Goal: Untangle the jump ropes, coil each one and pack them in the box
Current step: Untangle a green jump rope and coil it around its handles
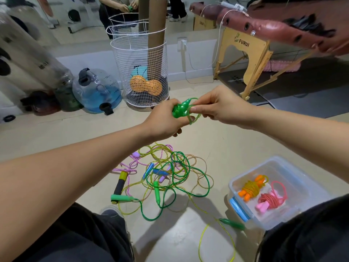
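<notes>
My left hand [164, 118] grips a tightly coiled green jump rope [179, 110] at chest height. My right hand [217, 104] pinches the rope's loose loop beside the bundle. Below on the floor lies a tangle of ropes [170, 176]: green, yellow, pink and beige cords with blue, green, lilac and black-yellow handles. A green handle [233, 224] lies apart near the box. The clear plastic box [279, 167] stands at the right and holds a coiled orange rope [252, 187] and a coiled pink rope [272, 200].
A white wire basket [139, 53] with balls and a cardboard tube stands behind. Water jugs [96, 89] sit at the left wall. A folding table with wooden legs [245, 53] is at the right. My knees frame the bottom of the view.
</notes>
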